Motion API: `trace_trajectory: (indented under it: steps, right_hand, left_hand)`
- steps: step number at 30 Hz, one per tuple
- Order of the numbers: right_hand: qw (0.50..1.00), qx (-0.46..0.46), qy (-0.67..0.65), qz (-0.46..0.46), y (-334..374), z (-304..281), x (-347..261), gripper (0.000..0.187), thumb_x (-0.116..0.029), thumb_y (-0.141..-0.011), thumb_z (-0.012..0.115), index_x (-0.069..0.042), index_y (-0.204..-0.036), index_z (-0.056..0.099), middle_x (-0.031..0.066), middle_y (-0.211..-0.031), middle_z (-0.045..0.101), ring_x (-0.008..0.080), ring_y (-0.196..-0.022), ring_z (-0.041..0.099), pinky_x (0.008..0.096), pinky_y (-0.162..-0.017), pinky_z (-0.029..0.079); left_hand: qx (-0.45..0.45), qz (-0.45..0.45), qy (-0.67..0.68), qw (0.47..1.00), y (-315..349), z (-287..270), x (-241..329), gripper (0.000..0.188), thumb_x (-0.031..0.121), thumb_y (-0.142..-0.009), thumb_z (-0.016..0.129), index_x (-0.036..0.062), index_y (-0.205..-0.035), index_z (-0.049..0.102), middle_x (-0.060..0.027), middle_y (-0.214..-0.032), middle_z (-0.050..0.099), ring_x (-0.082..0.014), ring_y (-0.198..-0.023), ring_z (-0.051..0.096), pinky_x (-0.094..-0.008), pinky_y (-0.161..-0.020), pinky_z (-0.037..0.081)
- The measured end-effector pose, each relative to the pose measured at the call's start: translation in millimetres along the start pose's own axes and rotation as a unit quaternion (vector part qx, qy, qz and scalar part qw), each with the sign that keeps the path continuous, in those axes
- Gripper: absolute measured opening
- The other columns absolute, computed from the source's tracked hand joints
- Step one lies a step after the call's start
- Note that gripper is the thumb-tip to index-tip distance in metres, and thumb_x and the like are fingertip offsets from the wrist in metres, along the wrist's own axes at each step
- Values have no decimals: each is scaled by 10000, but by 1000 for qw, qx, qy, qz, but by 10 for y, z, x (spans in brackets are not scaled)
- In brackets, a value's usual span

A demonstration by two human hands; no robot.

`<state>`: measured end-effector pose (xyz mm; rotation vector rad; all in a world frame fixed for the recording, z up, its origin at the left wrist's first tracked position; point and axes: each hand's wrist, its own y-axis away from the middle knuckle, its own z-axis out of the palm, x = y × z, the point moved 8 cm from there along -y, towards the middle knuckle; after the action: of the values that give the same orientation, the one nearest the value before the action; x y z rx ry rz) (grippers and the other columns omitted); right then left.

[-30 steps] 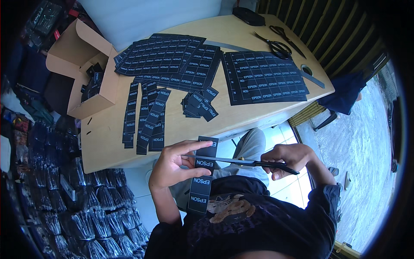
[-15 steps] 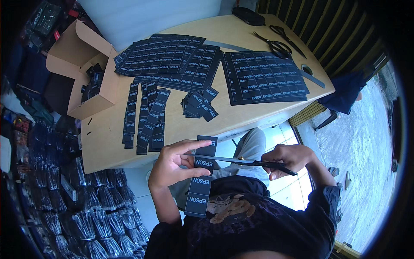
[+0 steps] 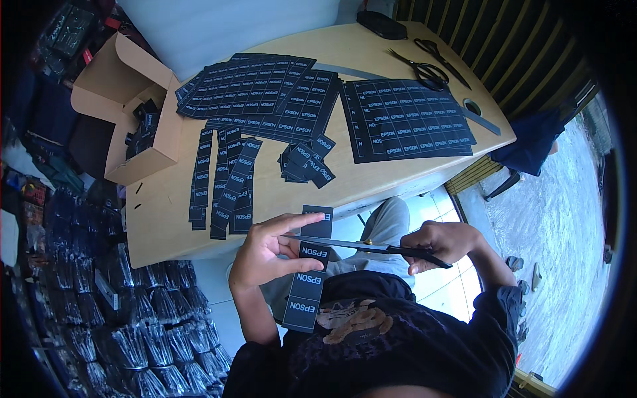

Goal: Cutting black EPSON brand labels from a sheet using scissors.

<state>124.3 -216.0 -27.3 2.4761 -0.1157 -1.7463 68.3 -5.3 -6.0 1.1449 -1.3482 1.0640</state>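
Between the fingers and thumb of my left hand (image 3: 265, 251) hangs a black printed label strip (image 3: 304, 292), held upright in front of my lap. Its upper end stands just off the table's front edge. My right hand (image 3: 438, 244) is closed round the handles of black-handled scissors (image 3: 371, 247). Their long metal blades reach left across the strip near its upper part, between my left fingers and thumb. Whether the blades have cut into the strip, I cannot tell. On the table, several more cut label strips (image 3: 232, 189) lie beside a small pile of single labels (image 3: 307, 161).
Uncut printed label sheets (image 3: 245, 83) and a second sheet stack (image 3: 411, 123) cover the table (image 3: 285, 212). An open cardboard box (image 3: 149, 149) with black pieces stands at left. Two spare scissors (image 3: 424, 71), a metal ruler (image 3: 483, 123) and a black pouch (image 3: 383, 25) lie at right.
The scissor blades have shifted slightly upward along the label strip. My left hand keeps its hold on the strip, nearly still.
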Motion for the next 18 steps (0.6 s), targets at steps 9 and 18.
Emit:
trace_trajectory:
  steps: [9, 18]
  right_hand:
    - [990, 77, 82, 84, 231, -117, 100, 420, -376, -827, 692, -9, -693, 537, 36, -491, 498, 173, -426, 502, 320, -413, 350]
    - [973, 147, 90, 156, 498, -48, 312, 398, -370, -790, 727, -1, -728, 592, 42, -516, 535, 176, -442, 520, 308, -429, 381]
  left_hand:
    - [24, -18, -42, 999, -94, -191, -169, 577, -30, -671, 781, 2, -1202, 556, -73, -881, 657, -38, -647, 591, -169, -570, 486]
    - [56, -27, -116, 991, -868, -549, -394, 455, 16, -672, 785, 4, -1087, 597, -86, -839, 660, -86, -643, 638, -211, -545, 464]
